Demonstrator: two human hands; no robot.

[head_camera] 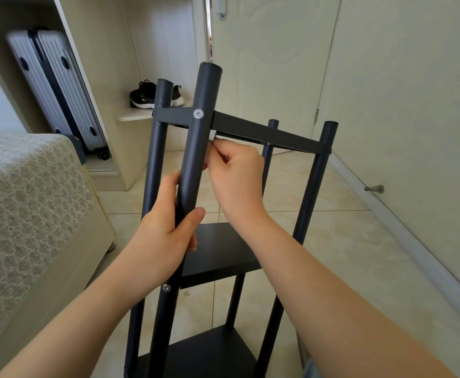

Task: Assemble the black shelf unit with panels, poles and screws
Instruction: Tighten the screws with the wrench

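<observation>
Left hand: fingers and thumb wrapped round the nearest pole, below its screw.
Right hand: fingertips pinching a small pale piece just under the top panel, beside that pole.
Shelf unit: over the tiled floor, beside the bed.
Behind: suitcase, shoes.

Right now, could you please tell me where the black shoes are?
In the head view, the black shoes sit upper centre on the pale wardrobe ledge, right of the grey suitcase, partly behind a shelf pole.
</observation>
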